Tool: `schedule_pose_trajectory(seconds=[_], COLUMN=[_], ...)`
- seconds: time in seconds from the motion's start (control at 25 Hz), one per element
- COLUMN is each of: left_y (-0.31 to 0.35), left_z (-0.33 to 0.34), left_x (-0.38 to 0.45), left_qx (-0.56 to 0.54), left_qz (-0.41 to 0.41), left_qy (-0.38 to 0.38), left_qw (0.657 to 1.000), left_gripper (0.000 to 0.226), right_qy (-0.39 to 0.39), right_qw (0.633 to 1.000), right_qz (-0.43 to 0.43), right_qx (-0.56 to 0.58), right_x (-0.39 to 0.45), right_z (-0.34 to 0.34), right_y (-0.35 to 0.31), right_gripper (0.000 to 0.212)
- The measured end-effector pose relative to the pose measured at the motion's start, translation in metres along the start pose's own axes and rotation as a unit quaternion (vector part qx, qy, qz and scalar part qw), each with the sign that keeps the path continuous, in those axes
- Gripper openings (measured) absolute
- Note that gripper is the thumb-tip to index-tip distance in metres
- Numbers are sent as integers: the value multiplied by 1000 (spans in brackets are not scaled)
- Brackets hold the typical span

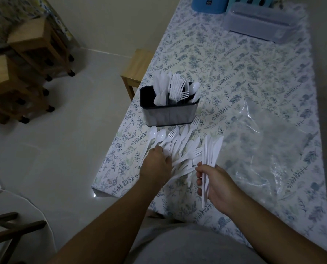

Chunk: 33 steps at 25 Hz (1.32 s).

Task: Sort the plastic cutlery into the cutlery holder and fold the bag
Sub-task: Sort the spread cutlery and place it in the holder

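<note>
The surface wears a leaf-printed tablecloth (pixel 225 60), and at its far end stand a clear lidded plastic box (pixel 257 25) and, just left of it, a round blue container (pixel 208 4). A light wooden stool (pixel 138 67) sits at the left edge, while stacked wooden stools on dark castors (pixel 31 60) stand on the pale floor (pixel 73 140), well apart.

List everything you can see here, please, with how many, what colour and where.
cutlery holder: one, black and steel, left table edge, part filled with white knives, forks, spoons
loose cutlery: a pile, white, before the holder
knives: a few, white, in the right hand
bag: one, clear, right of the pile
table: one, floral cloth
containers: several, blue and grey, far end
stools: several, wooden, on the floor at left
left hand: reaching into the pile
right hand: gripping the knives
</note>
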State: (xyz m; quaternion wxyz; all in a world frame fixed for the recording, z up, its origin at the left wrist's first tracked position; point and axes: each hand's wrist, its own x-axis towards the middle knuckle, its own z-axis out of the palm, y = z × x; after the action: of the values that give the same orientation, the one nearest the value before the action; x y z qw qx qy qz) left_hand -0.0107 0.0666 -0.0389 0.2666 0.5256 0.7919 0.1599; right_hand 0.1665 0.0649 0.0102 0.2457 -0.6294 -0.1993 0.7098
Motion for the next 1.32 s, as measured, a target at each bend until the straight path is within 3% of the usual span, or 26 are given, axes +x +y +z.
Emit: schedule_pose_trajectory(seconds=[0.16,0.44,0.64,1.04,1.32], left_y=[9,24,15,14,11], left_z=[0,6,7,-4,-19], left_x=[13,22,18,19,21], left_qx=[23,36,34,41,29], left_qz=[-27,-26,-25,-43,-59], left_qy=[-19,-60,-59,-91,-128], left_qw=[999,997,997,994,990], left_gripper=[35,21,47,19,27], right_qy=[3,9,11,9,5], right_qw=[1000,1000,1000,1000,1000], right_qz=[6,-1,-4,-1,6], right_qx=[-4,-3,-2,-6,7], right_x=[1,-1,1,2,0], right_z=[0,0,-4,-3,-3], right_y=[2,1,1,0,-3], right_gripper=[11,12,9,7,8])
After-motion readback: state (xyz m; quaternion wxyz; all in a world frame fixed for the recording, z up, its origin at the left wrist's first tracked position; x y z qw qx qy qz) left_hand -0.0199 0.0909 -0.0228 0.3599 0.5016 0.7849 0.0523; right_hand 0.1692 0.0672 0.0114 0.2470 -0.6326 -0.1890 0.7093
